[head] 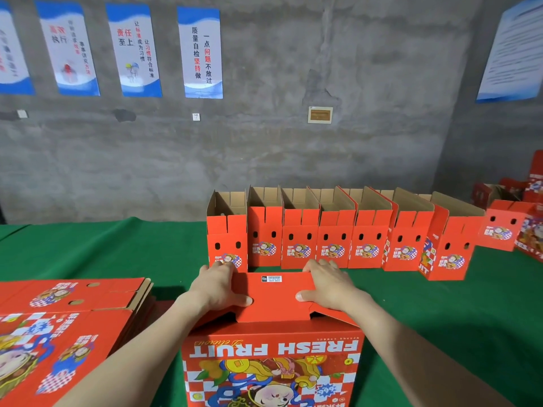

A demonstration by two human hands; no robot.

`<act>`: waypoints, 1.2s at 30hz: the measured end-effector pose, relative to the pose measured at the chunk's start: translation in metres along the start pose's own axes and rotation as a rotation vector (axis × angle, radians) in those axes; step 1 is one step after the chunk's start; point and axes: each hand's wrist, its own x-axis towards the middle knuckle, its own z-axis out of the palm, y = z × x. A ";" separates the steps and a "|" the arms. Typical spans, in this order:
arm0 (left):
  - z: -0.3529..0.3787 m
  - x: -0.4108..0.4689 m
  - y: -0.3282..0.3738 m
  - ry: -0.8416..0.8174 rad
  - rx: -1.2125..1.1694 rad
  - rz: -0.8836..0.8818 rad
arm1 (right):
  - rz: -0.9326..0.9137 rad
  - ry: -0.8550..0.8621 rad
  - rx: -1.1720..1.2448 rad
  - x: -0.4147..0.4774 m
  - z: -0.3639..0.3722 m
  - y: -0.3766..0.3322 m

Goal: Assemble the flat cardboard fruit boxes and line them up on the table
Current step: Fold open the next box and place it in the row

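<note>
A red fruit box (271,365) stands upside down in front of me, its "FRESH FRUIT" print inverted. Its bottom flaps (273,298) are folded flat on top, one bearing a barcode label. My left hand (219,284) holds the left end of the top flap, fingers over the far edge, thumb pressing on the panel. My right hand (327,284) holds the right end the same way. Behind them a row of several assembled red boxes (335,245) stands with open tops on the green table (102,248).
A stack of flat unfolded boxes (58,321) lies at my left. More red boxes (511,224) crowd the far right of the table. A grey concrete wall with posters (199,52) rises behind the table.
</note>
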 end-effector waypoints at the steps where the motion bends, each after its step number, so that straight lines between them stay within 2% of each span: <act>1: 0.001 -0.001 0.000 0.008 0.011 -0.002 | -0.001 0.012 -0.012 0.000 0.002 0.000; 5: 0.002 -0.002 0.001 0.019 0.025 0.003 | -0.018 0.035 -0.023 -0.001 0.006 0.002; 11: -0.008 0.000 -0.006 -0.101 -0.051 0.057 | -0.014 -0.034 0.149 -0.001 0.003 0.011; 16: -0.009 -0.005 -0.008 -0.109 -0.064 0.036 | -0.006 -0.026 0.180 -0.001 0.004 0.009; 18: -0.010 -0.007 -0.010 -0.050 -0.161 0.022 | -0.007 0.023 0.423 0.000 0.002 0.013; 21: -0.011 -0.013 -0.018 0.135 -0.483 -0.062 | 0.092 0.176 1.023 -0.007 -0.001 0.025; 23: -0.012 -0.016 -0.027 0.178 -0.705 -0.169 | 0.211 0.227 1.176 -0.018 0.006 0.039; 25: -0.009 -0.020 -0.036 0.147 -0.677 -0.268 | 0.367 0.155 1.155 -0.031 0.029 0.052; 27: -0.008 -0.029 -0.040 0.017 -0.621 -0.360 | 0.507 -0.036 1.122 -0.047 0.054 0.055; 29: -0.007 -0.035 -0.041 -0.089 -0.659 -0.431 | 0.566 -0.230 1.057 -0.062 0.069 0.052; 30: -0.007 -0.036 -0.042 -0.087 -0.656 -0.437 | 0.575 -0.279 1.034 -0.066 0.071 0.051; 36: -0.018 -0.038 -0.055 0.075 -0.740 -0.413 | 0.501 -0.225 1.048 -0.062 0.041 0.040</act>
